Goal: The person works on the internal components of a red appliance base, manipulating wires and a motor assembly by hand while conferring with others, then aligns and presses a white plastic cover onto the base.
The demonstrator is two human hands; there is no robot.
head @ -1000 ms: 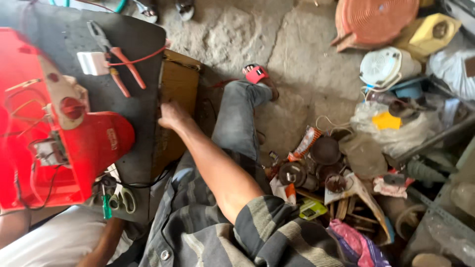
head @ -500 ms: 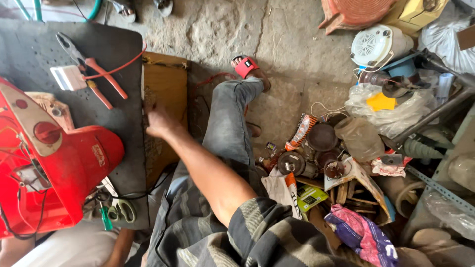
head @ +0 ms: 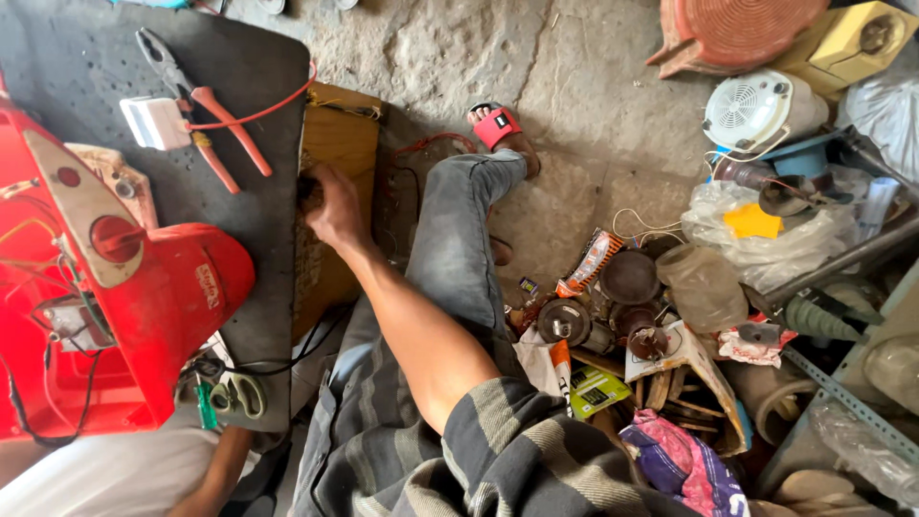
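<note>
Head view: a hand closed on a dark object at the tabletop's edge.

The right hand (head: 335, 206) was curled shut around a small dark object (head: 309, 191), just where the dark tabletop (head: 258, 278) met a brown board (head: 335, 144). Red pliers (head: 206, 120) and a white box (head: 155, 123) lay farther up the tabletop, a red housing (head: 163, 306) to the left. The left hand was out of sight.

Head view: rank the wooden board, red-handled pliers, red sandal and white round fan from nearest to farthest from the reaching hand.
Measured from the right hand:
1. Wooden board, under and against the hand, beside the dark mat's edge.
2. Red-handled pliers, to the left on the dark mat.
3. Red sandal, to the right on the concrete floor.
4. White round fan, far right among the clutter.
</note>
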